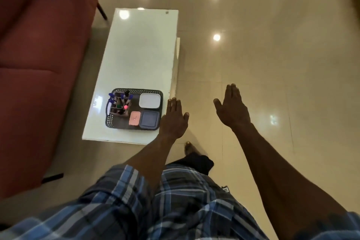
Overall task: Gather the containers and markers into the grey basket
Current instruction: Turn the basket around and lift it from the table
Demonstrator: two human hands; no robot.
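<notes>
The grey basket [136, 91] stands on the near end of a white low table [140, 50]. Inside it are a brown divided holder [115, 110] full of markers [124, 99], a white lidded container [149, 100], a small pink container [134, 118] and a blue-grey container [149, 120]. My left hand [174, 120] hovers flat, fingers apart, just right of the basket at the table's edge and holds nothing. My right hand [232, 108] is spread open over the floor, farther right, also holding nothing.
A red sofa [37, 54] runs along the left of the table, with a narrow gap between them. Glossy beige floor tiles [272, 54] stretch to the right. My bare foot [190, 147] is on the floor near the table's front right corner.
</notes>
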